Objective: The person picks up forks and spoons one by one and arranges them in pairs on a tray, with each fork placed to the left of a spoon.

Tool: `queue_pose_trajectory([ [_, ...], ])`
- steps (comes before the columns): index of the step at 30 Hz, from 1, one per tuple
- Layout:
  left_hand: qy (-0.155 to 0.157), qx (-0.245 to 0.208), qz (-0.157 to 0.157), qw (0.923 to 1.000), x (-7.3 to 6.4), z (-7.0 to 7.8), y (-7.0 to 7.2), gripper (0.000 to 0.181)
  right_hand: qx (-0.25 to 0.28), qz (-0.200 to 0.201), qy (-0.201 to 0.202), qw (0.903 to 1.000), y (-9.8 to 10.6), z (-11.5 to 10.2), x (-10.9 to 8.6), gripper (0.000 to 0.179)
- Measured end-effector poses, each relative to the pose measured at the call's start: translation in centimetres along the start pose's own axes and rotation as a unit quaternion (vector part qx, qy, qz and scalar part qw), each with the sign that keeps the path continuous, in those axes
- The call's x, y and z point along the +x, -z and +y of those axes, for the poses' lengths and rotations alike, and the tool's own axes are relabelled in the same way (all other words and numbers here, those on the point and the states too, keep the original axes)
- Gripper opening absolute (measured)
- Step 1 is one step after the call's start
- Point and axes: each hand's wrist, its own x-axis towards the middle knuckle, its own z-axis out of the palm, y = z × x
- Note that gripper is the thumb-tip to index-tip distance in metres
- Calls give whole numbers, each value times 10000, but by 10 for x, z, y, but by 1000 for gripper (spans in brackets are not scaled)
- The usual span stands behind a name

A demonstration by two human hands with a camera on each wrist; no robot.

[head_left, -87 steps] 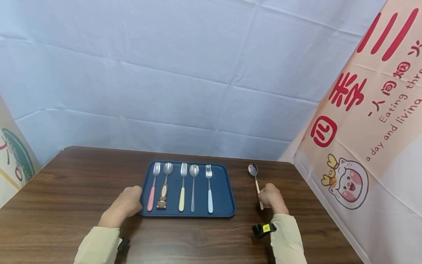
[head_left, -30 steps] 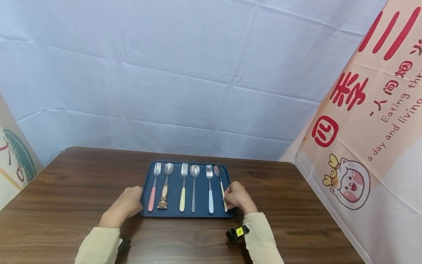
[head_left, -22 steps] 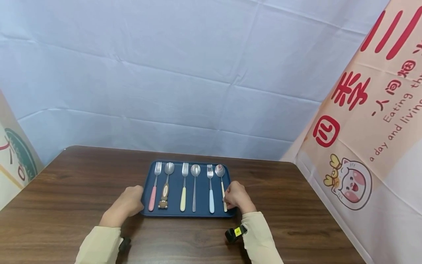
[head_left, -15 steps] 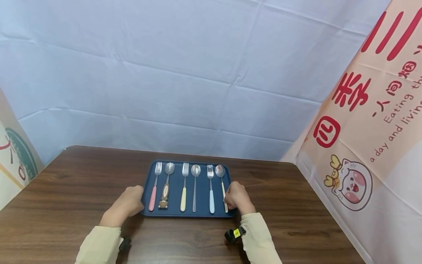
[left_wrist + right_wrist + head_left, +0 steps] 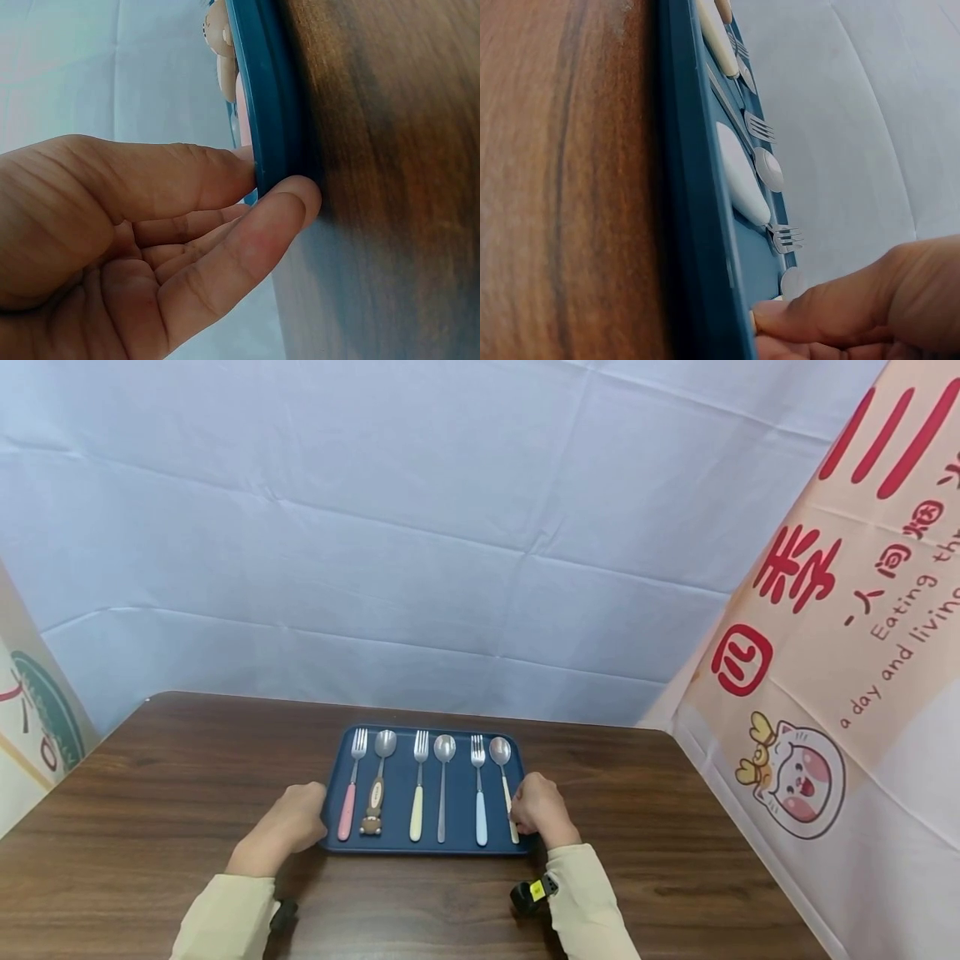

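Note:
My left hand (image 5: pixel 291 818) pinches the left rim of a blue tray (image 5: pixel 460 802), thumb above and a finger underneath in the left wrist view. At the tray's right end my right hand (image 5: pixel 538 808) holds the handle of a cream-handled spoon (image 5: pixel 500 750), which lies along the right side; part of the handle is hidden by my fingers. Left of it, in a row, lie a light-blue-handled fork (image 5: pixel 481 817), a plain metal spoon (image 5: pixel 442 802), a yellow-handled fork (image 5: pixel 416 810), a spoon with a brown bear handle (image 5: pixel 375 797) and a pink-handled fork (image 5: pixel 347 808).
The tray rests on a dark wooden table (image 5: pixel 187 777). A pale cloth (image 5: pixel 375 568) hangs behind, and a printed banner (image 5: pixel 798 643) borders the right side. A black strap device (image 5: pixel 528 896) is on my right wrist.
My right hand has carried the cream-handled spoon left from the table onto the tray's right side. In the last half second it barely moves. My left hand has stayed at the rim.

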Motion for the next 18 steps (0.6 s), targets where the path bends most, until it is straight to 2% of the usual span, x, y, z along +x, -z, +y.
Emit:
queue_pose_trajectory([
  [13,-49,-73,17,10000,-2,-1,-1,22,145,-37,-193,9997,-3,3,-3,23],
  [18,-157,-121,207,9996,-3,0,0,28,195,-20,349,9992,0,9,-9,14],
])
